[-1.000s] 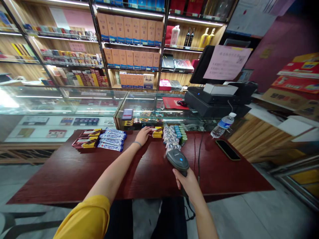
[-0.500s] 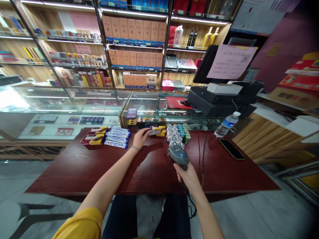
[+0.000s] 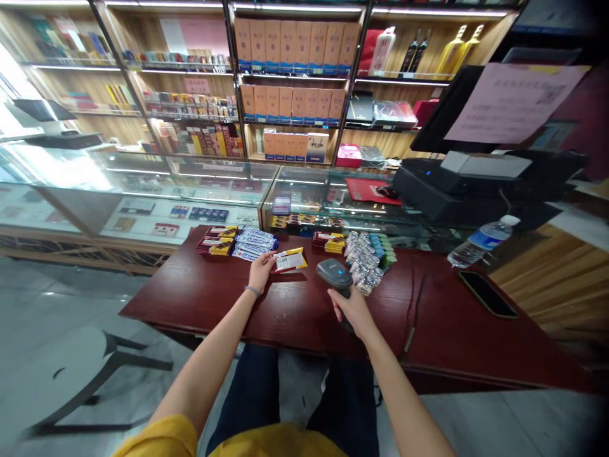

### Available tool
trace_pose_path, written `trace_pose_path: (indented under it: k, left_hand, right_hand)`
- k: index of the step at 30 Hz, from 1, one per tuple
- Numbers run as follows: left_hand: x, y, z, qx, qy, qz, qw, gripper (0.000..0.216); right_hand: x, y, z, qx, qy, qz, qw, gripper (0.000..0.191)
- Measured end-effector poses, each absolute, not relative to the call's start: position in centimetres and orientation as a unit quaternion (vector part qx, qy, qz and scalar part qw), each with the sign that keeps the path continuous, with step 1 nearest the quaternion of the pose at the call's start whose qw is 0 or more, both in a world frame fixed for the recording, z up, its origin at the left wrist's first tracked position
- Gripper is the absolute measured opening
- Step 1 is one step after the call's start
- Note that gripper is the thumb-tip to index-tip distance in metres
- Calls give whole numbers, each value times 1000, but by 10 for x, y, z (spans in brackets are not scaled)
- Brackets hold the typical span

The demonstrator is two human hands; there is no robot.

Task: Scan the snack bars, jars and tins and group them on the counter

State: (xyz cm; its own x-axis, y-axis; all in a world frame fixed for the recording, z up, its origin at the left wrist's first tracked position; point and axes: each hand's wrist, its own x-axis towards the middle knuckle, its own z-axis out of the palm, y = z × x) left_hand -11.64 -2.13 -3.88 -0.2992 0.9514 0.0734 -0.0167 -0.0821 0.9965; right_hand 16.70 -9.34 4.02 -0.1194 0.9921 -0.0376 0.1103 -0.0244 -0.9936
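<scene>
My left hand (image 3: 261, 274) pinches the left end of a flat red and yellow snack packet (image 3: 289, 260), whose pale printed back faces up above the table. In my right hand (image 3: 351, 308) is a dark grey barcode scanner (image 3: 334, 273), gripped by its handle, its head tilted toward the packet. Behind the scanner lies a small stack of similar red and yellow packets (image 3: 328, 242). Several small cans or jars (image 3: 364, 260) with silvery tops stand in rows right of it. Blue and white wrapped bars (image 3: 255, 242) and a larger stack of red and yellow packets (image 3: 216, 241) lie at the left.
The dark red table (image 3: 209, 298) carries a water bottle (image 3: 483, 241), a black phone (image 3: 488, 294) and a cable. Beyond it stands a glass display counter (image 3: 304, 184) with a monitor (image 3: 447, 114). A grey stool (image 3: 71, 374) is at the left.
My left hand has drawn one packet away from the small stack, leftward and nearer to me. The scanner has turned toward that packet. The view has shifted too.
</scene>
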Motion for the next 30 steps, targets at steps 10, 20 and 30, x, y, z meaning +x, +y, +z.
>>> trace_pose_path:
  k: [10,20,30]
  left_hand:
    - [-117,-12,-51,462,540,607,356,43]
    - [-117,-15,-48,445,534,617,368,38]
    - [-114,-37,-46,438,504,632,393,43]
  right_hand:
    - [150,-78,39,-508,-591,497,381,28]
    - [146,-84,32,-502,-611,481,379,37]
    - [148,-108,19,-506,-619,450,397,25]
